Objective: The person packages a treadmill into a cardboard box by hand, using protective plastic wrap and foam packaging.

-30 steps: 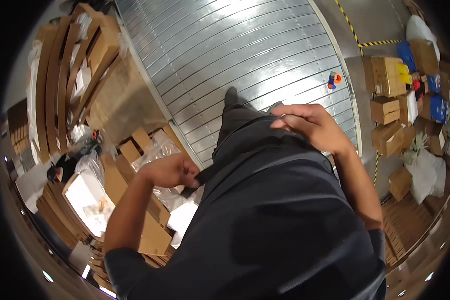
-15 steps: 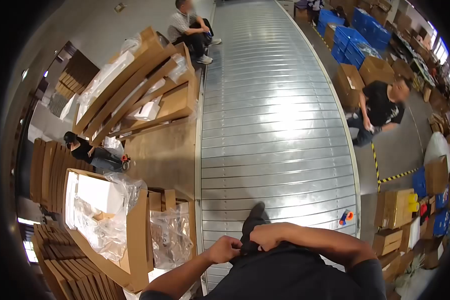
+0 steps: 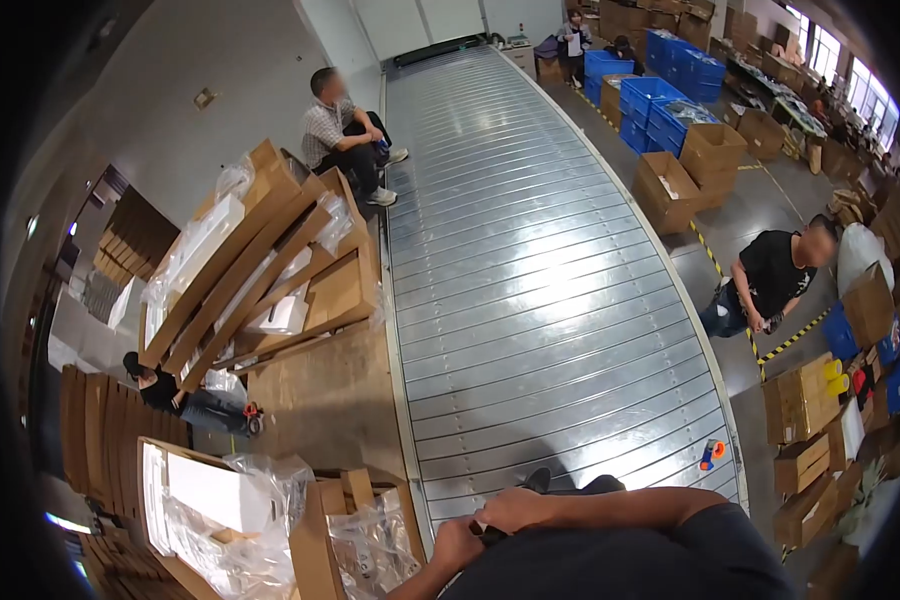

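Note:
Both of my hands are together at my waist, low in the view, against my dark shirt. My left hand (image 3: 458,543) is curled with its fingers closed near a small dark item (image 3: 487,533), which I cannot make out. Right beside it, my right hand (image 3: 511,510) is also closed, touching the same dark item at the waist. Beyond my hands lies the slatted metal conveyor (image 3: 530,400). An orange and blue tape dispenser (image 3: 711,455) lies on its right side.
Open cardboard boxes with plastic wrap (image 3: 300,540) and stacked long boxes (image 3: 240,270) stand at left. A seated person (image 3: 342,135) is at the conveyor's far left edge. Another person (image 3: 770,275) stands at right, near blue crates (image 3: 650,105) and cartons (image 3: 805,400).
The view has tilted up, so the surroundings and my hands sit lower in it. My hands remain together at the waist. The person at right has moved a little away from the conveyor.

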{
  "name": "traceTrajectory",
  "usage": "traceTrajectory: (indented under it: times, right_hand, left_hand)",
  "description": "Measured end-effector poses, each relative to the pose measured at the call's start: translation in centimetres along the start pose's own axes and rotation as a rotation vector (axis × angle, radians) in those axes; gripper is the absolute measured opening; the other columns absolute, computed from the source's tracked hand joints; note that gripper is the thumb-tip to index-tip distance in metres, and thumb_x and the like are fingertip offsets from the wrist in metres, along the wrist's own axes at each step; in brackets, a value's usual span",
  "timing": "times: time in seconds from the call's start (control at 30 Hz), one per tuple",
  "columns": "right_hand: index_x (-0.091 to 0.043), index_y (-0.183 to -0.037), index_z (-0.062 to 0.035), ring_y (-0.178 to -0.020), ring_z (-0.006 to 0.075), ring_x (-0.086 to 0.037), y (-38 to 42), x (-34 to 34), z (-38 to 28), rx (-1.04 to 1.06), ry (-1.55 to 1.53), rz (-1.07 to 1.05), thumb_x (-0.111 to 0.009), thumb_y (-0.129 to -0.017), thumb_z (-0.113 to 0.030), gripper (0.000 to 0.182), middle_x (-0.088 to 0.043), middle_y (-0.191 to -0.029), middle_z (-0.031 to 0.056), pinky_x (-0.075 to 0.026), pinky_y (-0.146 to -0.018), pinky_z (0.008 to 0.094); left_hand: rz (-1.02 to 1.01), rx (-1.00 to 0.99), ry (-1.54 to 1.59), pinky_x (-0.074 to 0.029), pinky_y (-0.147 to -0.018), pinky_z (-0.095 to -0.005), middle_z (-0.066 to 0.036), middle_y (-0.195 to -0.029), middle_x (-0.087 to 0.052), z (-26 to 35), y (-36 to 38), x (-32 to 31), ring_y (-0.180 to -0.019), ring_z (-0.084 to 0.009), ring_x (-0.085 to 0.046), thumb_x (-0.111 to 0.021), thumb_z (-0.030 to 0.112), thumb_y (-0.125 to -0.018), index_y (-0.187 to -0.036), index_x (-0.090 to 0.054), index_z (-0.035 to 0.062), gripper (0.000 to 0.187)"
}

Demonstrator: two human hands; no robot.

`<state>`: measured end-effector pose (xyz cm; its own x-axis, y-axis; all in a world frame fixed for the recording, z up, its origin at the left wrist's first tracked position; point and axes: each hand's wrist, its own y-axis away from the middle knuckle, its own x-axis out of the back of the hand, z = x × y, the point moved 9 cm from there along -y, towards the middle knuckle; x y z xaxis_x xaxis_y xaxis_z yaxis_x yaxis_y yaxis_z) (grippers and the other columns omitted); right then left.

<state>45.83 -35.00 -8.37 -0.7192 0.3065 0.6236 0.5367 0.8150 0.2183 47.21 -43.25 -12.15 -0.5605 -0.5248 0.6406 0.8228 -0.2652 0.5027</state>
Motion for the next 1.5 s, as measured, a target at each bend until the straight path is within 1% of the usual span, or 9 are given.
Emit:
traceTrajectory:
  times: [0.13,0.47,0.57,1.0,1.03,1.1,1.2,1.37,1.5]
  right_hand:
    - [-0.060,-0.092,-0.0045,-0.077,0.0385,-0.062,-1.6,1.7,0.0,0.036,-0.039,-0.005,-0.053,-0.076,-0.016,0.021,-0.063,-0.078,0.0181,-0.049,-0.066,0.0470]
    - [-0.060,-0.091,-0.0024,-0.072,0.0341,-0.061,-2.9,8.0,6.1,0.312,-0.423,-0.128,-0.066,-0.073,-0.018,0.025,-0.064,-0.077,0.0163,-0.047,-0.063,0.0406]
    - [-0.060,-0.095,-0.0032,-0.074,0.0316,-0.062,-2.6,12.8,14.5,0.089,-0.357,0.145,-0.065,-0.076,-0.022,0.027,-0.065,-0.079,0.0138,-0.047,-0.064,0.0402]
    - [-0.066,-0.082,-0.0078,-0.075,0.0346,-0.060,9.7,28.1,41.6,-0.465,-0.298,0.530,-0.058,-0.071,-0.024,0.021,-0.064,-0.077,0.0159,-0.048,-0.070,0.0430]
    - [-0.066,-0.082,-0.0083,-0.076,0.0338,-0.061,9.8,26.7,45.0,-0.449,-0.216,0.625,-0.058,-0.070,-0.024,0.022,-0.064,-0.079,0.0155,-0.048,-0.070,0.0428]
    - [-0.066,-0.085,-0.0069,-0.074,0.0322,-0.062,10.3,26.7,47.2,-0.447,-0.185,0.579,-0.058,-0.073,-0.019,0.019,-0.064,-0.079,0.0165,-0.049,-0.067,0.0402]
    - [-0.066,-0.089,-0.0025,-0.074,0.0267,-0.064,15.6,24.4,51.5,-0.806,-0.464,0.635,-0.064,-0.074,-0.022,0.025,-0.066,-0.079,0.0144,-0.049,-0.066,0.0357]
    - [-0.065,-0.093,0.0015,-0.074,0.0216,-0.063,21.2,19.7,52.9,-1.126,-0.675,0.504,-0.065,-0.074,-0.023,0.031,-0.066,-0.080,0.0125,-0.049,-0.069,0.0320]
    - [-0.061,-0.087,0.0025,-0.070,0.0118,-0.057,23.4,21.1,52.2,-1.156,-0.825,0.676,-0.063,-0.078,-0.018,0.022,-0.063,-0.076,0.0064,-0.047,-0.066,0.0257]
  left_hand:
    - [0.110,0.037,0.067,-0.049,-0.067,-0.0412,-0.019,-0.076,-0.065,-0.3,-0.9,1.0,-0.075,-0.0364,-0.063,-0.069,0.030,-0.066,-0.079,-0.066,0.0046,0.028]
    - [-0.306,0.136,0.009,-0.048,-0.076,-0.0404,-0.019,-0.091,-0.065,-0.6,-6.9,-2.3,-0.089,-0.0352,-0.062,-0.054,0.035,-0.079,-0.093,-0.063,0.0033,0.036]
    - [-0.401,0.245,0.474,-0.020,-0.107,-0.0505,-0.011,-0.138,-0.042,-3.5,-9.2,-3.9,-0.131,-0.0389,-0.027,-0.066,0.044,-0.078,-0.129,-0.049,0.0157,0.061]
    - [-0.410,0.221,0.370,-0.043,-0.085,-0.0381,-0.015,-0.104,-0.063,14.7,-19.4,5.4,-0.100,-0.0236,-0.057,-0.058,0.025,-0.077,-0.103,-0.059,0.0016,0.035]
    - [-0.541,-0.015,0.053,-0.043,-0.083,-0.0370,-0.017,-0.107,-0.062,16.5,-20.2,5.8,-0.099,-0.0257,-0.058,-0.064,0.021,-0.072,-0.110,-0.058,0.0032,0.042]
    - [-0.559,0.002,0.178,-0.044,-0.083,-0.0354,-0.015,-0.109,-0.061,22.0,-22.2,9.0,-0.096,-0.0258,-0.058,-0.066,0.013,-0.069,-0.116,-0.055,0.0055,0.049]
    - [-0.494,0.043,0.185,-0.046,-0.083,-0.0304,-0.010,-0.104,-0.064,19.4,-26.7,11.1,-0.090,-0.0190,-0.061,-0.062,0.003,-0.074,-0.115,-0.057,0.0040,0.042]
    - [0.188,0.525,0.717,-0.048,-0.072,-0.0244,-0.009,-0.092,-0.065,8.0,-36.0,11.9,-0.079,-0.0118,-0.061,-0.063,0.009,-0.077,-0.100,-0.061,-0.0054,0.027]
    - [-0.039,0.531,0.625,-0.048,-0.065,-0.0235,-0.007,-0.081,-0.065,5.6,-41.0,7.8,-0.070,-0.0095,-0.060,-0.065,0.011,-0.078,-0.097,-0.061,-0.0061,0.026]
